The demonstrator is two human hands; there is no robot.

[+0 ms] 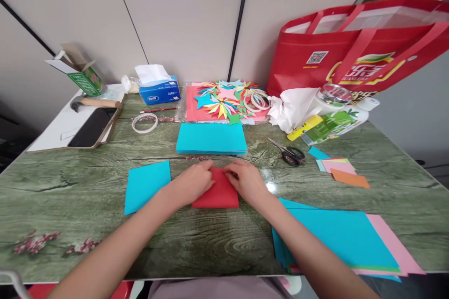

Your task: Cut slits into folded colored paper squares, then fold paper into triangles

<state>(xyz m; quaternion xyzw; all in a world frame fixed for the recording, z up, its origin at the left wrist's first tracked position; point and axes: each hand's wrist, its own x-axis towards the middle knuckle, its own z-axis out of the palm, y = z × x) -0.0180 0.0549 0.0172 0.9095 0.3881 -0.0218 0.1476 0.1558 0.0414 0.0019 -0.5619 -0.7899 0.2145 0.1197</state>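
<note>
A folded sheet of red paper [219, 196] lies on the table in front of me, its fold toward my body. My left hand [197, 180], fingers curled, presses on its upper left part. At the upper right edge, my right hand [247, 180] has thumb and fingers closed on the paper. The far edge of the sheet is partly hidden by my fingers. Left of it rests a blue paper square [147, 187], close to my left wrist. Just beyond the hands is a stack of folded blue paper [211, 138].
Scissors [293, 155] and paper scraps [338, 167] lie to the right, a pile of coloured sheets [336, 236] under my right forearm. Behind are paper stars [226, 100], a tissue box [159, 91] and a red bag [301, 65]. A tape roll [145, 116], phone [93, 127] and hammer [100, 102] sit left.
</note>
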